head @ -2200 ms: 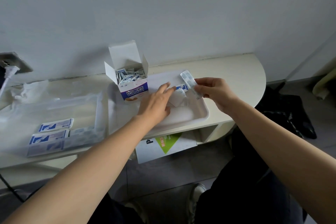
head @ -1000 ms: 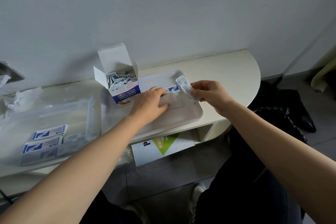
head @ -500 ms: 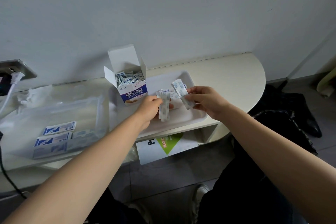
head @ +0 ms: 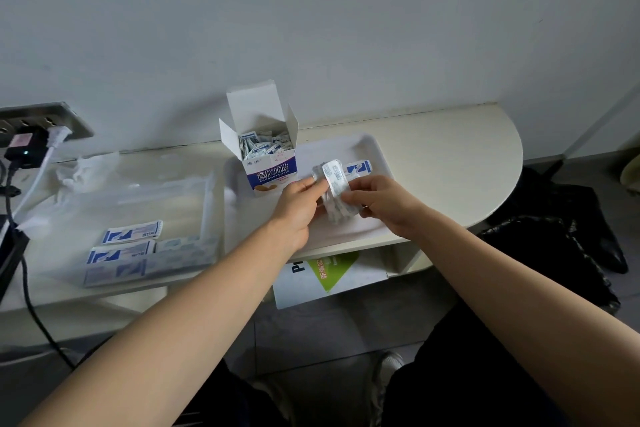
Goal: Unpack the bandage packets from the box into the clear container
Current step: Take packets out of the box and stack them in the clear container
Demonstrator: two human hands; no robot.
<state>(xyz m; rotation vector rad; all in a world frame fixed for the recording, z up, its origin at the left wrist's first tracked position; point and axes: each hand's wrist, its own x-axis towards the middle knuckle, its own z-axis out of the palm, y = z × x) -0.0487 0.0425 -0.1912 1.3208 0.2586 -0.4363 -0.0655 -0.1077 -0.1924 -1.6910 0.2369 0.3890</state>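
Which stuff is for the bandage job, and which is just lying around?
For the job: box, packets held by left hand and right hand, container.
Just lying about: plugs, leaflet, bag.

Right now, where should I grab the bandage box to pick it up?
Probably pinch the bandage box by its side walls, low on the printed part, coming from the front. It stands upright on the white tray with flaps open and packets poking out, so the top looks floppy.
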